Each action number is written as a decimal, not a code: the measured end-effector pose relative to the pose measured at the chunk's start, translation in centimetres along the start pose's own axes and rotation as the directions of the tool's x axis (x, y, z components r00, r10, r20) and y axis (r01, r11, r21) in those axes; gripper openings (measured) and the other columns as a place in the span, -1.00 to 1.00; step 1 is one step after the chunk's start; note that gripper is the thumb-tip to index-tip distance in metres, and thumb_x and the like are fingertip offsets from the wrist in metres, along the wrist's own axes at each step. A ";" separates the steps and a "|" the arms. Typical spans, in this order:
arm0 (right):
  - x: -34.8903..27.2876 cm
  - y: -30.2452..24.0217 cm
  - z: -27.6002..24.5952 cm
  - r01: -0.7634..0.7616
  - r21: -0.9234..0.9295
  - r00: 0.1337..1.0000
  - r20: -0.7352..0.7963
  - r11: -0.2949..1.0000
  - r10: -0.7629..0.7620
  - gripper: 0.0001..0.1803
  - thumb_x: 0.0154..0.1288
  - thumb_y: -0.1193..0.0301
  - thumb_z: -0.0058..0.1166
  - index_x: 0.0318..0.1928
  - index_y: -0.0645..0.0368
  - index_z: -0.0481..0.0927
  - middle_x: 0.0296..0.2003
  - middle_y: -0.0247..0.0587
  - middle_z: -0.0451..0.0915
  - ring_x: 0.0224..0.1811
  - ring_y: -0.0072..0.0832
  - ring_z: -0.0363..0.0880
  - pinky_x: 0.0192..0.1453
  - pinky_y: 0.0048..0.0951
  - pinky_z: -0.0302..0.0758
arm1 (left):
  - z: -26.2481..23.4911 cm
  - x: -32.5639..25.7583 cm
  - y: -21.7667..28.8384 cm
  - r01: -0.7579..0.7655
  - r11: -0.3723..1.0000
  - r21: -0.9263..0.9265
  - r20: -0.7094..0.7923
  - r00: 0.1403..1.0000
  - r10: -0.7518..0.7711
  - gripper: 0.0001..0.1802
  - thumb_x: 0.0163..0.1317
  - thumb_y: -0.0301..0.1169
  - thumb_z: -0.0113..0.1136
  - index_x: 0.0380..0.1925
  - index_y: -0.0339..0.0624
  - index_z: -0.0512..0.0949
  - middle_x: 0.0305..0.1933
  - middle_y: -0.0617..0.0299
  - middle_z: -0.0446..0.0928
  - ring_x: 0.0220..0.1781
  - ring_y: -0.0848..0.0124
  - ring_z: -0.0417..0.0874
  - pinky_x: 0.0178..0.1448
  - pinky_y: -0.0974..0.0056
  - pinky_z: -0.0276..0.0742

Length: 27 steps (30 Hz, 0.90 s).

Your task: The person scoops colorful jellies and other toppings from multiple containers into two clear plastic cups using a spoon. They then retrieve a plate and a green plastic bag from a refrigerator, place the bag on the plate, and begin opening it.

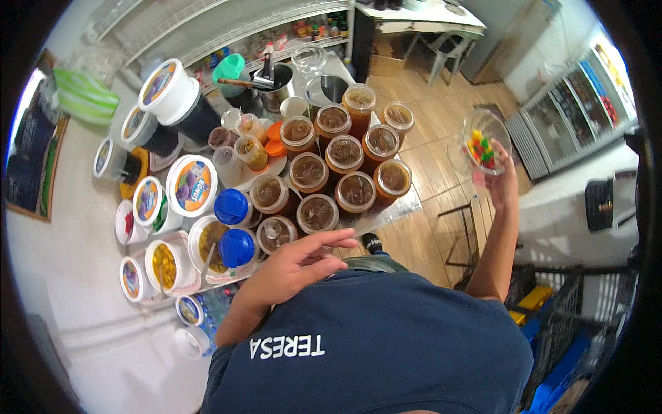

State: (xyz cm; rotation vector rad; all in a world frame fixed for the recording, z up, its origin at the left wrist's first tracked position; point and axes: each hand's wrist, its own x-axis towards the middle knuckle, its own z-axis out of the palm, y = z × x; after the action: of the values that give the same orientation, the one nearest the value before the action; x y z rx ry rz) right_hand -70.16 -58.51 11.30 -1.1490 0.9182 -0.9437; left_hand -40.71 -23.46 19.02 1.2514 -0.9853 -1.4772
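Note:
My right hand (501,181) is raised out to the right, away from the table, gripping a see-through plastic cup (460,153). Small red, yellow and green pieces (480,148) show in the cup; their exact kind is hard to make out. At the table's front edge my left hand (300,268) holds nothing, its fingers stretched out and slightly apart. Nearest to it is a plastic cup of brown drink (276,235); whether they touch cannot be told. Several more cups of brown drink (345,153) stand close together beyond it.
Blue-lidded jars (238,248) and white tubs (192,185) crowd the table's left side, one holding yellow pieces (164,265). A steel pot (277,88) and a green strainer (230,67) stand at the back. Right are a wooden stool (480,224) and a glass-fronted fridge (565,103).

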 end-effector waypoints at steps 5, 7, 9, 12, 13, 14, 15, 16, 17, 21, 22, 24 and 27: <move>17.7 1.7 5.5 -0.052 0.005 0.967 0.249 0.999 0.049 -0.41 0.41 0.13 -0.30 0.40 -0.08 0.09 0.06 0.05 0.48 -0.27 -0.23 0.69 -0.27 -0.34 0.68 | 3.0 -0.2 -0.6 -0.124 0.989 -0.082 -0.453 0.888 0.074 -0.47 0.34 -0.43 0.09 0.30 -0.25 0.28 0.23 0.02 0.43 0.04 0.38 0.59 0.16 0.31 0.46; 23.6 3.7 8.8 -0.069 -0.013 0.940 0.335 0.998 0.070 -0.37 0.31 0.25 -0.25 0.40 -0.10 0.06 0.05 0.07 0.48 -0.28 -0.22 0.69 -0.30 -0.37 0.68 | 4.6 0.4 -1.2 -0.125 0.988 -0.085 -0.585 0.809 0.052 -0.47 0.36 -0.39 0.09 0.30 -0.23 0.28 0.23 0.04 0.44 0.05 0.36 0.59 0.16 0.31 0.46; 28.6 6.2 12.5 -0.155 -0.123 0.906 0.379 0.980 0.191 -0.42 0.39 0.09 -0.25 0.32 0.08 0.15 -0.03 0.06 0.53 -0.26 -0.25 0.68 -0.24 -0.34 0.62 | 6.3 1.4 -1.7 -0.071 0.997 -0.043 -0.664 0.748 0.024 -0.43 0.34 -0.26 0.12 0.29 -0.21 0.29 0.22 0.02 0.44 -0.01 0.33 0.61 0.10 0.29 0.48; 33.4 10.9 17.4 -0.354 -0.218 0.743 0.525 0.909 0.415 -0.40 0.42 -0.03 -0.27 0.21 0.19 0.33 -0.08 0.00 0.60 -0.27 -0.32 0.67 -0.27 -0.49 0.54 | 8.8 2.9 -2.1 -0.020 0.998 -0.057 -0.732 0.680 -0.028 -0.44 0.35 -0.23 0.12 0.29 -0.17 0.30 0.20 0.02 0.46 -0.02 0.29 0.63 0.08 0.27 0.50; 34.6 12.4 18.9 -0.397 -0.250 0.676 0.571 0.883 0.466 -0.39 0.42 -0.06 -0.27 0.17 0.20 0.40 -0.09 -0.03 0.63 -0.27 -0.35 0.66 -0.29 -0.56 0.51 | 9.5 3.3 -2.1 -0.028 0.998 -0.064 -0.740 0.672 -0.029 -0.44 0.35 -0.24 0.11 0.29 -0.17 0.29 0.20 0.02 0.46 -0.01 0.29 0.63 0.08 0.27 0.50; 35.6 13.9 19.8 -0.404 -0.289 0.586 0.647 0.868 0.488 -0.42 0.42 0.00 -0.27 0.14 0.24 0.40 -0.14 -0.05 0.64 -0.25 -0.32 0.66 -0.21 -0.52 0.55 | 10.0 3.6 -2.0 -0.034 0.997 -0.073 -0.748 0.663 -0.032 -0.45 0.36 -0.26 0.11 0.29 -0.17 0.29 0.19 0.02 0.47 0.00 0.28 0.63 0.08 0.27 0.50; 36.4 15.3 20.9 -0.466 -0.289 0.502 0.692 0.836 0.519 -0.45 0.41 0.06 -0.26 0.13 0.27 0.39 -0.15 -0.03 0.64 -0.25 -0.31 0.66 -0.15 -0.49 0.56 | 10.5 3.8 -2.0 -0.039 0.997 -0.066 -0.759 0.651 -0.025 -0.46 0.36 -0.28 0.10 0.30 -0.17 0.29 0.20 0.01 0.47 0.02 0.28 0.62 0.08 0.26 0.50; 37.2 16.8 22.0 -0.527 -0.303 0.432 0.709 0.794 0.557 -0.49 0.41 0.11 -0.25 0.11 0.29 0.38 -0.15 -0.01 0.63 -0.24 -0.30 0.65 -0.09 -0.46 0.57 | 10.9 4.1 -1.9 -0.048 0.997 -0.065 -0.774 0.633 -0.020 -0.46 0.36 -0.28 0.10 0.30 -0.17 0.29 0.20 0.01 0.46 0.02 0.29 0.62 0.08 0.26 0.50; 37.8 18.4 23.0 -0.568 -0.312 0.381 0.721 0.762 0.578 -0.50 0.40 0.14 -0.25 0.11 0.30 0.38 -0.15 0.01 0.62 -0.23 -0.28 0.65 -0.07 -0.43 0.58 | 11.2 4.2 -1.9 -0.056 0.997 -0.062 -0.789 0.615 -0.014 -0.46 0.36 -0.28 0.10 0.30 -0.17 0.29 0.20 0.00 0.46 0.01 0.29 0.62 0.08 0.27 0.50; 40.1 23.3 26.0 -0.679 -0.348 0.186 0.770 0.646 0.610 -0.54 0.39 0.21 -0.23 0.11 0.33 0.35 -0.13 0.07 0.59 -0.17 -0.24 0.63 0.02 -0.33 0.58 | 11.8 4.7 -1.8 -0.060 0.995 -0.085 -0.844 0.534 -0.040 -0.47 0.37 -0.30 0.09 0.30 -0.18 0.28 0.20 -0.02 0.46 0.01 0.32 0.62 0.09 0.28 0.50; 40.4 24.0 26.5 -0.695 -0.358 0.194 0.741 0.623 0.642 -0.54 0.39 0.21 -0.23 0.11 0.33 0.34 -0.12 0.09 0.58 -0.15 -0.22 0.62 0.04 -0.30 0.57 | 11.9 4.8 -1.8 -0.060 0.994 -0.090 -0.857 0.513 -0.047 -0.47 0.37 -0.30 0.08 0.30 -0.19 0.28 0.20 -0.02 0.46 0.01 0.33 0.62 0.09 0.29 0.50; 40.8 24.4 27.5 -0.627 -0.420 0.172 0.747 0.656 0.642 -0.49 0.39 0.14 -0.19 0.14 0.31 0.32 -0.08 0.09 0.56 -0.05 -0.21 0.58 0.13 -0.27 0.51 | 11.9 5.0 -1.9 -0.057 0.993 -0.102 -0.876 0.477 -0.063 -0.47 0.37 -0.30 0.08 0.29 -0.21 0.29 0.20 -0.02 0.46 0.01 0.34 0.62 0.09 0.29 0.50; 41.4 22.7 27.8 -0.472 -0.549 0.237 0.674 0.689 0.699 -0.32 0.34 -0.03 -0.16 0.23 0.27 0.28 0.06 0.15 0.48 0.08 -0.14 0.47 0.25 -0.22 0.36 | 11.6 5.4 -2.0 -0.082 0.987 -0.140 -0.889 0.449 -0.089 -0.47 0.37 -0.29 0.09 0.29 -0.22 0.29 0.20 0.00 0.46 0.01 0.34 0.61 0.09 0.29 0.50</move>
State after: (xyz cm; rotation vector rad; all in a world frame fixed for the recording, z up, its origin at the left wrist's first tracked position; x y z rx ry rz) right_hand -27.59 -85.23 -10.43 -1.1129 0.5091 0.4587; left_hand -52.71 -28.09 17.67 1.6167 -0.1034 -0.6277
